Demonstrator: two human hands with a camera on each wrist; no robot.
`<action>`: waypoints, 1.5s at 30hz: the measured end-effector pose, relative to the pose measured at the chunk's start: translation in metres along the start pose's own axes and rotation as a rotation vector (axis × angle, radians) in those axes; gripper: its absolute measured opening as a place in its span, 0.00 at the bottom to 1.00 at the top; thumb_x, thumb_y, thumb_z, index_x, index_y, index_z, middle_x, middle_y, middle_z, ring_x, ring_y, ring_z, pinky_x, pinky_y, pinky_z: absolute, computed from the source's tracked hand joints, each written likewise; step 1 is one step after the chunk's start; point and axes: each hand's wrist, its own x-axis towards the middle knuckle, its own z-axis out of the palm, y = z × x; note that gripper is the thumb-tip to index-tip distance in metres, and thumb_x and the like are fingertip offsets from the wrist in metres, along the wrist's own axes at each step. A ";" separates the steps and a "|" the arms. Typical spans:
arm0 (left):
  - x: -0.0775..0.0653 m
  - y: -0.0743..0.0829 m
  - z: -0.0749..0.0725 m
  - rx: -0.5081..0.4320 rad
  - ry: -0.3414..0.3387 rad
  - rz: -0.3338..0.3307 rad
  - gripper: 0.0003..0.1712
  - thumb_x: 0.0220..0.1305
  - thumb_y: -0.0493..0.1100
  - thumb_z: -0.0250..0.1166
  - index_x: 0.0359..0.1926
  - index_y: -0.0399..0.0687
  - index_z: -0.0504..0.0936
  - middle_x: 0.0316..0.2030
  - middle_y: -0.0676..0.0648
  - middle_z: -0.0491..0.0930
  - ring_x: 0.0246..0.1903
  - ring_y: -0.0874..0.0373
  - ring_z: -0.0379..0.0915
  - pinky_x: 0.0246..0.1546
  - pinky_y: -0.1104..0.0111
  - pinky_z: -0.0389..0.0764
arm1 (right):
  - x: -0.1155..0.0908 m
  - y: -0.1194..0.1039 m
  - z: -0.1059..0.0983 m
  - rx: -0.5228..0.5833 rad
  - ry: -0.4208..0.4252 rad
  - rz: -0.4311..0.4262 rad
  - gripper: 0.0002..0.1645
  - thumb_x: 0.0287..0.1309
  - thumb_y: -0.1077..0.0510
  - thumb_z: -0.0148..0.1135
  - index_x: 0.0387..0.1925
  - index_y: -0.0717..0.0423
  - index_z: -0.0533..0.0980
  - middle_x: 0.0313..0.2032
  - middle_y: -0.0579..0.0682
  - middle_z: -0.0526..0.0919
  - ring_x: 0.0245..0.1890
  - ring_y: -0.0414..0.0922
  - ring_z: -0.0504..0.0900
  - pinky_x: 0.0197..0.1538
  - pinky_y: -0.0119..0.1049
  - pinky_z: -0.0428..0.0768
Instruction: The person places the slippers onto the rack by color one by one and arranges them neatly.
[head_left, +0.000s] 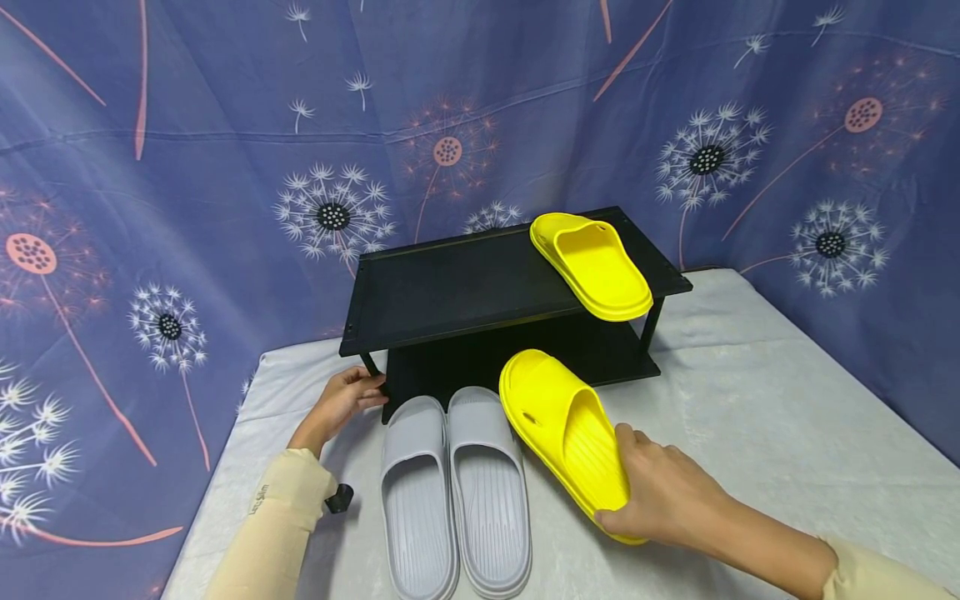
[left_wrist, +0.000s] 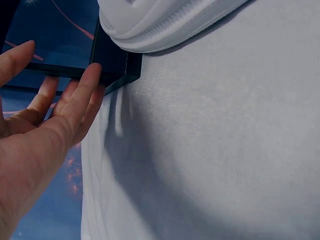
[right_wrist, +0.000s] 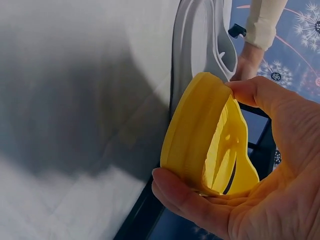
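My right hand (head_left: 670,489) grips the heel end of a yellow slipper (head_left: 558,417), thumb on one side and fingers on the other. In the right wrist view that slipper (right_wrist: 200,135) hangs above the white cloth, its toe pointing toward the rack. A second yellow slipper (head_left: 596,267) lies on the right part of the black two-tier shoe rack's top shelf (head_left: 450,292), its heel over the front edge. My left hand (head_left: 347,404) touches the rack's lower left side with fairly straight fingers (left_wrist: 82,95). Two grey slippers (head_left: 420,500) lie side by side in front of the rack.
White cloth (head_left: 750,400) covers the table. Behind and at both sides hangs a blue dandelion-print curtain (head_left: 525,108). A small black object (head_left: 340,498) shows beside my left sleeve. The rack's lower shelf (head_left: 585,350) sits close to the cloth, behind the grey slippers.
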 end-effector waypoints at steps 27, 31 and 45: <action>0.000 0.002 -0.003 0.019 -0.017 -0.023 0.11 0.68 0.38 0.60 0.36 0.40 0.65 0.45 0.37 0.70 0.42 0.49 0.77 0.56 0.53 0.78 | -0.009 -0.005 -0.019 0.080 0.103 -0.072 0.55 0.25 0.38 0.79 0.53 0.61 0.64 0.31 0.47 0.71 0.21 0.41 0.69 0.23 0.32 0.71; 0.000 0.002 -0.003 0.023 -0.014 -0.012 0.11 0.67 0.38 0.61 0.36 0.40 0.66 0.45 0.36 0.70 0.42 0.48 0.77 0.55 0.53 0.79 | -0.009 -0.005 -0.022 0.089 0.113 -0.073 0.55 0.25 0.38 0.78 0.54 0.60 0.64 0.31 0.47 0.72 0.22 0.40 0.70 0.24 0.32 0.71; -0.003 0.004 -0.001 0.015 -0.016 -0.016 0.11 0.68 0.38 0.60 0.36 0.41 0.65 0.43 0.38 0.70 0.41 0.50 0.76 0.58 0.50 0.76 | -0.014 -0.003 -0.026 0.081 0.139 -0.095 0.58 0.25 0.38 0.79 0.57 0.61 0.63 0.38 0.49 0.76 0.25 0.40 0.72 0.28 0.33 0.75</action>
